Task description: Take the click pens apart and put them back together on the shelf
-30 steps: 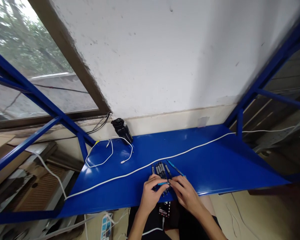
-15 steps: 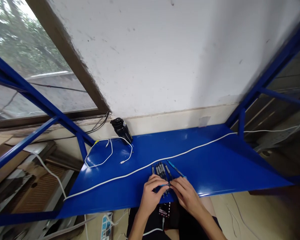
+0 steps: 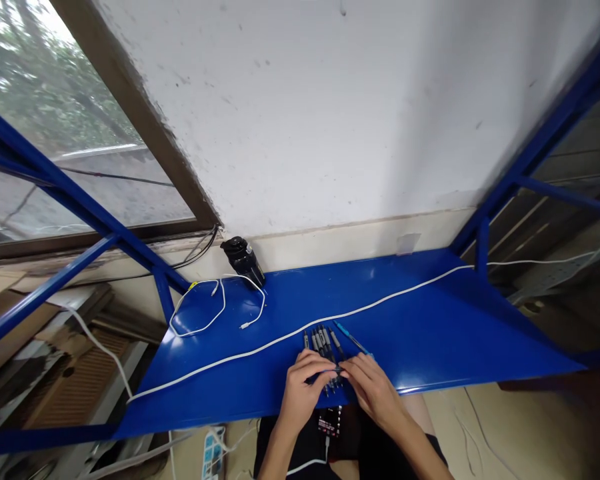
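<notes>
My left hand [image 3: 304, 381] and my right hand [image 3: 371, 385] meet over the front of a blue table, fingertips pinched. Between them they hold a slim pen [image 3: 339, 369], dark where it shows; most of its length is hidden by the fingers. Under and just beyond the hands lies a row of grey-and-black pens [image 3: 323, 339], side by side, their near ends partly covered. To the right of the row, a light-blue pen [image 3: 350, 335] lies slanted, its lower end close to my right hand.
A white cable [image 3: 280, 339] crosses the blue table [image 3: 430, 327] behind the pens. At the back left stand a black bottle [image 3: 245, 260] and a looped white cord [image 3: 200, 330]. A phone [image 3: 329, 421] with a cable rests below the table edge; a power strip [image 3: 213, 453] is lower left.
Both hands stay almost in place, with the fingers shifting slightly around the pen. Less blue shows at the left fingertips now. The pens on the table have not moved.
</notes>
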A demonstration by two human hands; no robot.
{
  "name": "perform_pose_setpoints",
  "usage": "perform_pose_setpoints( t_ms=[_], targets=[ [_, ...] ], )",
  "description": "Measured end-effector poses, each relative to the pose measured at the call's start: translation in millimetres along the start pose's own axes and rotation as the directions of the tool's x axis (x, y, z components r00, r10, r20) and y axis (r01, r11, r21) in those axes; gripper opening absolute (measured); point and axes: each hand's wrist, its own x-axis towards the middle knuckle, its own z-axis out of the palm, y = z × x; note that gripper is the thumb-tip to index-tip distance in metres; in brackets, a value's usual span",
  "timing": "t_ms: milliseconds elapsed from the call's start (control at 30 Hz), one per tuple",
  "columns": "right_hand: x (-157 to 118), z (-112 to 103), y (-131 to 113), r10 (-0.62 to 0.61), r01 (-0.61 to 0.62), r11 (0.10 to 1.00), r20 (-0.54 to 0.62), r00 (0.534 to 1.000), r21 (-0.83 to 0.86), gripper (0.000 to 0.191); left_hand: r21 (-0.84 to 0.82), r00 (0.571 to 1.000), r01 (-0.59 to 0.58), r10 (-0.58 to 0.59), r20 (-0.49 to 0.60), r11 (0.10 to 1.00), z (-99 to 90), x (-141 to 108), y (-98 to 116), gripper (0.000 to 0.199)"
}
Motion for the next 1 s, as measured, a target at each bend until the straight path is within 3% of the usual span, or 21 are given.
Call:
perform_pose_setpoints(
  t_ms=[400, 633, 867, 1000],
  targets=[
    [-0.6, 0.3, -1.4, 0.048, -0.046, 0.998, -0.044, 0.998, 0.045, 0.04, 0.013, 1.0, 0.019, -0.019, 0.016, 1.0, -1.1, -1.7, -1.9, 0.007],
    [-1.2, 0.7, 0.8, 0.022, -0.022, 0.999, -0.001, 1.0, 0.037, 0.041, 0.005, 1.0, 0.026, -0.026, -0.005, 1.0, 0.1, -0.9, -1.5, 0.007],
    [0.3, -1.3, -1.4, 0.035, -0.034, 0.997, -0.007, 0.999, 0.072, 0.032, 0.003, 0.999, 0.047, -0.047, -0.02, 0.999, -0.9, -0.5, 0.5, 0.007],
    [2.6, -1.9, -3.7, 0.047, -0.044, 0.998, -0.067, 0.997, 0.049, 0.034, 0.0, 0.999, 0.041, -0.041, -0.012, 0.999, -1.3, 0.2, -0.7, 0.007]
  ],
)
